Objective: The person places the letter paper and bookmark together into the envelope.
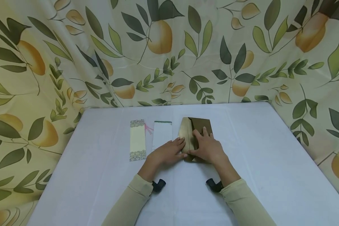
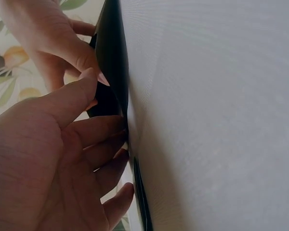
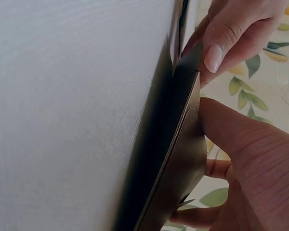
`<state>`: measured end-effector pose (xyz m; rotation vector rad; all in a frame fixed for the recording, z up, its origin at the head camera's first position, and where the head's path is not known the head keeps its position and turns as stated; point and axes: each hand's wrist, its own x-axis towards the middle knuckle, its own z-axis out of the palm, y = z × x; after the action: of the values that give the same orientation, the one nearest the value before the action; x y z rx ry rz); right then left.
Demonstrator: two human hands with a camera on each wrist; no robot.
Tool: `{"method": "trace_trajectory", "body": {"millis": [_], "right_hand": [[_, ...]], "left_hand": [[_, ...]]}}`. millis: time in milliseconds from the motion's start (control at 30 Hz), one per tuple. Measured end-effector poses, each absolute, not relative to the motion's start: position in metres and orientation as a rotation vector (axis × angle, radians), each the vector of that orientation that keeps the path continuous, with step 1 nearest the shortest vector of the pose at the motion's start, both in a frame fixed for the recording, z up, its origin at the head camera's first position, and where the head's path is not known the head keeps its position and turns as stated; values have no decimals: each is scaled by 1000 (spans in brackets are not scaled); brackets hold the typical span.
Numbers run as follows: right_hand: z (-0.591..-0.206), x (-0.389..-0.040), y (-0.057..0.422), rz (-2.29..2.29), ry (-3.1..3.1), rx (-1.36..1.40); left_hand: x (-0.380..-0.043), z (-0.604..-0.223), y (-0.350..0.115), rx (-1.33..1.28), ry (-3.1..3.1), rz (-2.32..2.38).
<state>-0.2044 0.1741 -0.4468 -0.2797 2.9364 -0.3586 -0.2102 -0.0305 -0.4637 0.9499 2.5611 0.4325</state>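
A gold-brown envelope (image 1: 201, 124) lies on the white table (image 1: 257, 150) at its middle. My right hand (image 1: 207, 147) lies flat on it with its fingers spread, pressing it down. My left hand (image 1: 169, 152) meets the envelope's near left corner and pinches the lighter side flap between thumb and fingers. In the left wrist view my left hand (image 2: 53, 163) has its fingertips at the dark envelope edge (image 2: 111, 53). In the right wrist view my right hand (image 3: 250, 159) sets its thumb against the envelope (image 3: 178, 144), whose near edge is raised off the table.
Left of the envelope lie two narrow cards side by side: a cream card with patterned ends and a pink tassel (image 1: 137, 139), and a plain white card (image 1: 162, 135). A leaf-and-fruit curtain (image 1: 169, 47) hangs round the table's back and sides.
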Motion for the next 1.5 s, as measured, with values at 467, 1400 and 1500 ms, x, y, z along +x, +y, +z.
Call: {"method": "trace_trajectory", "body": {"millis": [467,1400,1500], "right_hand": [[-446,-205,171,-339,2960,-271],[-442,-204,167,-327,2950,-259],[-442,-203,167,-325,2949,-258]], "left_hand": [[-211,-461,-30,1027,2656,315],[-234,-459,-68,664,2943,423],[-236,-461,-74,630,2946,432]]}}
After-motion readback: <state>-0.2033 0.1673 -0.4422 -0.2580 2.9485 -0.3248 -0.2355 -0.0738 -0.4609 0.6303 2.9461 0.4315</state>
